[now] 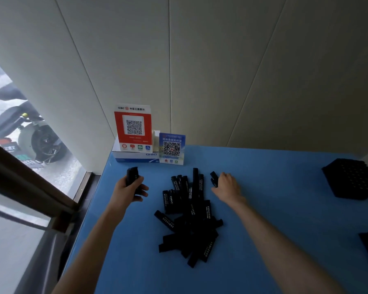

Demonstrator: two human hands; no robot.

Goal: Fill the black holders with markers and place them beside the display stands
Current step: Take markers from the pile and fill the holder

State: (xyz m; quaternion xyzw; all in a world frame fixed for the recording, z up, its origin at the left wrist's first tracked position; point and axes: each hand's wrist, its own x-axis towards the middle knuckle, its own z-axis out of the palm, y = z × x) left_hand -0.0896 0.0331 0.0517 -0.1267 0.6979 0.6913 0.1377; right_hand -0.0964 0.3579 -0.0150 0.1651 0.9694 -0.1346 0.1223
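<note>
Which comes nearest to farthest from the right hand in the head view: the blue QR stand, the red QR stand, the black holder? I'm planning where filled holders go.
From the right hand:
1. Blue QR stand, up and left, at the wall.
2. Red QR stand, farther left, on a white box.
3. Black holder, far right table edge.

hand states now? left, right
Left hand: gripping a bunch of black markers.
Right hand: pinching one black marker at the edge of the pile.
</note>
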